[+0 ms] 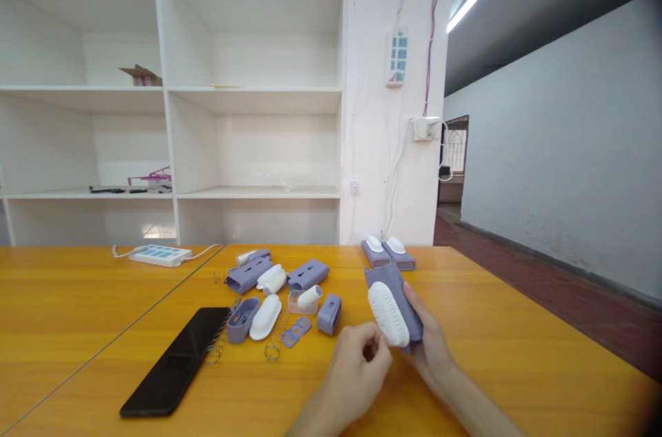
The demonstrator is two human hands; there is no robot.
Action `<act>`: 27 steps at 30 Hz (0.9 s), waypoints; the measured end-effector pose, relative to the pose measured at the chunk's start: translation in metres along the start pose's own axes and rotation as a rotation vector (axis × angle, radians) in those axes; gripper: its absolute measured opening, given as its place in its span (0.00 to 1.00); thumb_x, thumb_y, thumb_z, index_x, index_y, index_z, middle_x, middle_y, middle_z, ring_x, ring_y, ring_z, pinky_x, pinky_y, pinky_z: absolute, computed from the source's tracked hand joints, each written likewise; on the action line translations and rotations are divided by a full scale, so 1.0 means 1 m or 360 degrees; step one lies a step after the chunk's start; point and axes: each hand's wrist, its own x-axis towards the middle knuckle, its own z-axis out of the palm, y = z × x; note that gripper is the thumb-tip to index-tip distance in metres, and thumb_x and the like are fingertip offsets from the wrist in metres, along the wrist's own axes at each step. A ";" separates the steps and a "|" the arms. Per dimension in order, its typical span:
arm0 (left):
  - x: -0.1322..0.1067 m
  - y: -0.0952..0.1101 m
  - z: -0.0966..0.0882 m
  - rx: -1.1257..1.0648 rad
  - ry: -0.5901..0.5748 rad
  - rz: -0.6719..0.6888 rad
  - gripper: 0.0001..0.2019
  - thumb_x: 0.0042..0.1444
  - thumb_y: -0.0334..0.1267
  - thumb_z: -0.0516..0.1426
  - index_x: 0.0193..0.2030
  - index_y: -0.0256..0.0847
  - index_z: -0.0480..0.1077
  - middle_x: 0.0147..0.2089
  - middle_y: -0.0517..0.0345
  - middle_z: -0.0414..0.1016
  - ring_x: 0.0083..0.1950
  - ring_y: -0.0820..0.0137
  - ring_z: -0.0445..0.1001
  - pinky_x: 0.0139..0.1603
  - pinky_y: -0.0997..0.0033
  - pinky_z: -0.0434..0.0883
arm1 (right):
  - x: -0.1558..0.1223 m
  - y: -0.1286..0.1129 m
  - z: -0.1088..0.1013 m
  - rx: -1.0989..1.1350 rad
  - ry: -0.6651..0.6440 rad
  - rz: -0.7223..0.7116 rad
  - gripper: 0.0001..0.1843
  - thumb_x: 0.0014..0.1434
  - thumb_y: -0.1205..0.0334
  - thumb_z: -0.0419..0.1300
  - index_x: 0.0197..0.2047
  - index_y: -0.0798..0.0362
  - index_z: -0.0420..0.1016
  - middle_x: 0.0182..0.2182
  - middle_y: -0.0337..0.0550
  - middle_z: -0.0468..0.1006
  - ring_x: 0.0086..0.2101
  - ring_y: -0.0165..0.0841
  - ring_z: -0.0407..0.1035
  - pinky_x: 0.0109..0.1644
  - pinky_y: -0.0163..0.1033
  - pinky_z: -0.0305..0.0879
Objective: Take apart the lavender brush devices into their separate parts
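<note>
Purple plastic housing with a white ribbed oval insert (392, 306), held just above the orange wooden bench (517, 333), a little right of centre. The insert face is turned up toward the camera and the long axis tilts away from the viewer.

Right hand (432, 347): supports the housing from beneath and from its right side. The grip is closed around the purple body, with one fingertip showing along the right edge.

Left hand (356, 368): fingers curled, and the grip is pressed together on the lower end of the white insert, pinching it there.

Loose parts lie on the bench to the left of the hands, well apart from them:
- an open purple shell (249, 273), with a second purple shell (308, 274) to its right
- a white rounded piece (272, 278) between these two shells
- a white oval cap (265, 317), touching a purple tray-shaped piece (242, 319)
- a small purple block (329, 313)
- a flat purple plate with cut-outs (296, 331)
- a metal coil spring (272, 351), nearest the viewer

Two assembled purple-and-white units (387, 252) stand side by side at the far edge, beyond the held housing. A black smartphone (178, 361) lies face up at the lower left, beside the parts. A white power strip (160, 255) rests at the far left of the bench. White open shelving (170, 89) fills the wall behind.
</note>
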 end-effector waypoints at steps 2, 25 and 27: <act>0.000 0.000 0.000 0.0012 0.0039 -0.0007 0.15 0.66 0.37 0.52 0.26 0.40 0.64 0.24 0.67 0.59 0.28 0.75 0.60 0.29 0.73 0.54 | 0.002 -0.001 -0.001 -0.0004 0.0031 -0.0011 0.23 0.53 0.45 0.71 0.43 0.55 0.82 0.33 0.42 0.88 0.28 0.39 0.79 0.29 0.38 0.72; -0.006 0.000 0.003 0.0713 0.0012 0.0354 0.32 0.71 0.34 0.45 0.78 0.48 0.36 0.79 0.58 0.36 0.79 0.59 0.40 0.77 0.49 0.51 | -0.001 0.009 0.004 0.0316 -0.0006 0.0156 0.25 0.59 0.48 0.65 0.55 0.51 0.80 0.45 0.45 0.87 0.49 0.47 0.79 0.53 0.49 0.77; -0.008 0.001 0.003 0.0704 -0.0005 0.0377 0.33 0.71 0.35 0.47 0.78 0.48 0.36 0.79 0.57 0.37 0.79 0.58 0.41 0.77 0.47 0.52 | 0.001 0.010 0.001 0.0273 -0.0006 0.0131 0.26 0.58 0.47 0.65 0.56 0.51 0.79 0.45 0.45 0.87 0.49 0.48 0.80 0.53 0.50 0.77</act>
